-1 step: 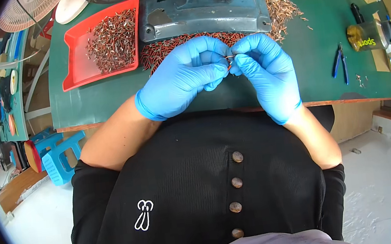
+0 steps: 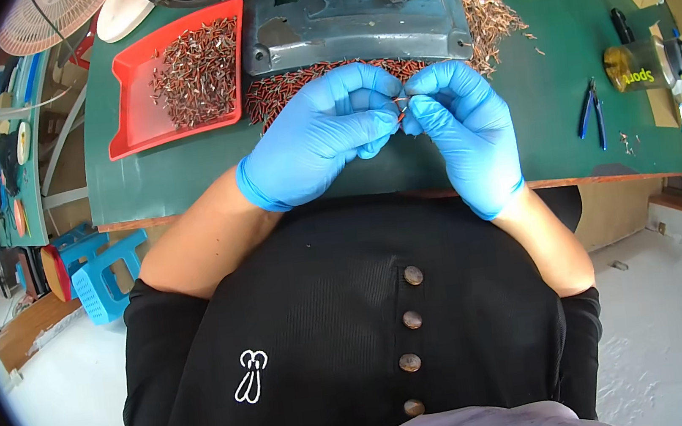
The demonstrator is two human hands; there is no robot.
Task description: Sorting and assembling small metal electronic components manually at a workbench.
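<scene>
Two blue-gloved hands, unchanged in place from the earlier frame, meeting above the near edge of a green counter [image 2: 184,181]. Nothing visibly shifted since then. Far left on the counter: one red tray [image 2: 135,127] heaped with small reddish metal pieces, too many to count. Left hand [image 2: 323,134] curled, thumb and fingertips pressed together, pinching one small metal piece [image 2: 401,106]. Right hand [image 2: 462,126] likewise curled, fingertips pinching the same piece from the other side, touching the left fingertips. Just behind both hands: loose pile of reddish pieces [image 2: 291,87] against one grey machine base [image 2: 352,24]. Further right: one pair of blue-handled pliers [image 2: 590,110], well apart from the hands.
</scene>
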